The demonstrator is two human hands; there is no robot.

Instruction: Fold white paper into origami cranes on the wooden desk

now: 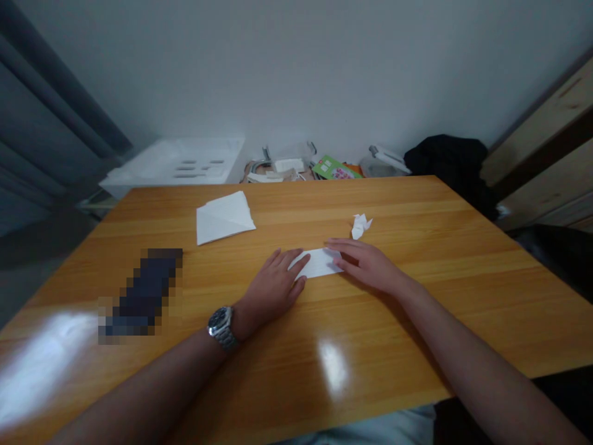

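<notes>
Both hands, left (273, 285) and right (368, 264), lay flat with fingers extended, pressing the folded white paper (319, 262) against the wooden table (417, 321).

On the table (417, 321), paper sheets (223, 216) are set at ten o'clock of the folded paper (319, 262), and a paper scrap (361, 225) at one o'clock.

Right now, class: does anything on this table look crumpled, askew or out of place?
Only small things. A crumpled-looking white paper scrap lies just beyond the right hand, and the loose white sheets sit skewed to the table edge. Nothing is spilled.
</notes>
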